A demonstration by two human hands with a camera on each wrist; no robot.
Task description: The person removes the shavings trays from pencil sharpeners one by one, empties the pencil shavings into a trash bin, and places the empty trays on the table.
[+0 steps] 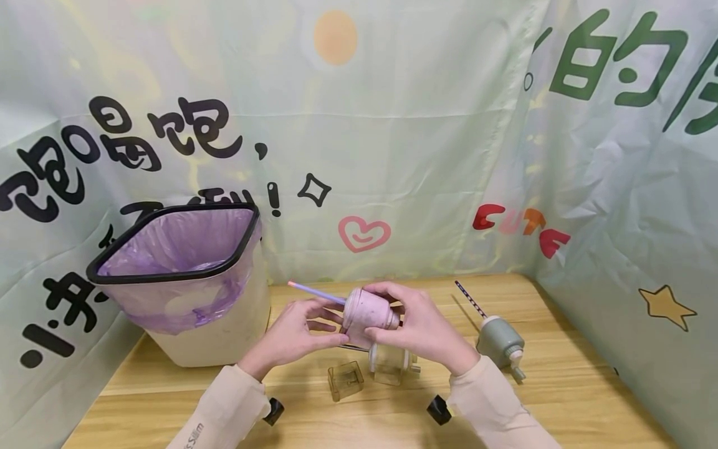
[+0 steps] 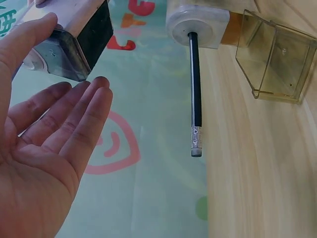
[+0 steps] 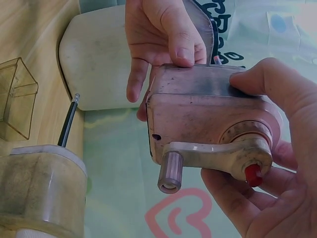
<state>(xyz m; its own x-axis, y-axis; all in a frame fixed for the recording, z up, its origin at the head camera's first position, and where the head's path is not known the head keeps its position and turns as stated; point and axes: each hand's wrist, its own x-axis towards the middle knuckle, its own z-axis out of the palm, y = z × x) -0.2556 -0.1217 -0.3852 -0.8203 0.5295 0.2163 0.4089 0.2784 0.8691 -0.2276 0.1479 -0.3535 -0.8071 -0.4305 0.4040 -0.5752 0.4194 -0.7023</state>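
My right hand (image 1: 417,321) grips a pink crank pencil sharpener (image 3: 198,116), thumb on its upper side and fingers below. Its crank arm with a red tip faces the right wrist camera. A purple pencil (image 1: 320,293) sticks out of the sharpener's other end, toward the left. My left hand (image 1: 303,333) is beside that end, its thumb touching the casing and its fingers (image 2: 74,129) extended, apart from it. Just below lies a yellowish clear sharpener (image 3: 42,193) with a black pencil (image 2: 196,89) in it, and a loose clear shavings drawer (image 1: 346,380) sits nearby.
A white bin (image 1: 210,346) with a purple liner stands at the left back of the wooden table (image 1: 303,424). On the right lies a grey sharpener (image 1: 499,342) holding a patterned pencil (image 1: 470,299). A printed cloth (image 1: 426,168) hangs behind.
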